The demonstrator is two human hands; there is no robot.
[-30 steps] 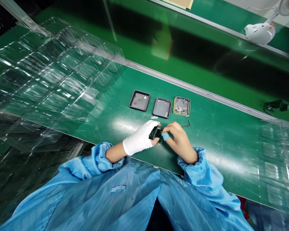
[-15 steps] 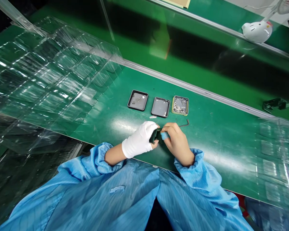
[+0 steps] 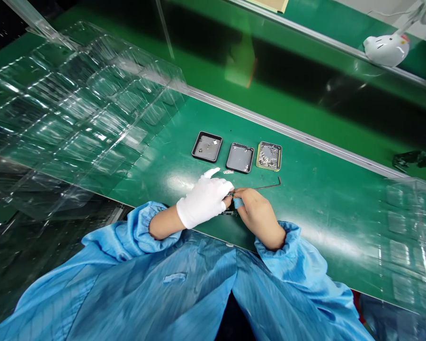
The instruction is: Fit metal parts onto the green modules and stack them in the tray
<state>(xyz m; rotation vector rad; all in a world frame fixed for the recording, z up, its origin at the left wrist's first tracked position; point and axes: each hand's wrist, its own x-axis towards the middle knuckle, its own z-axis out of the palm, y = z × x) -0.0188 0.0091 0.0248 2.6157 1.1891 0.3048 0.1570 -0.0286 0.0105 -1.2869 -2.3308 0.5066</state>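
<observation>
My left hand (image 3: 204,199), in a white glove with a bare thumb tip, bends over a small dark part (image 3: 230,212) and grips it, one gloved finger standing away. My right hand (image 3: 257,210) is bare except for a light blue wrap (image 3: 238,202) on a finger. Its fingertips are pinched together against the part and meet the left fingertips. Both hands cover most of the part. An L-shaped hex key (image 3: 270,185) lies just beyond my right hand. Small silvery pieces (image 3: 228,172) rest on the table beyond my left hand.
Three shallow trays stand ahead: a black left tray (image 3: 198,154), a middle tray (image 3: 239,156) and a yellow-edged tray (image 3: 270,164), all with small metal pieces. Clear plastic blister trays (image 3: 92,113) spread at left, with another blister tray (image 3: 399,227) at right. A metal rail (image 3: 270,124) runs behind.
My left hand has turned over the dark part and lifted a finger away; the part now shows less and sits lower. My right hand has closed in against it.
</observation>
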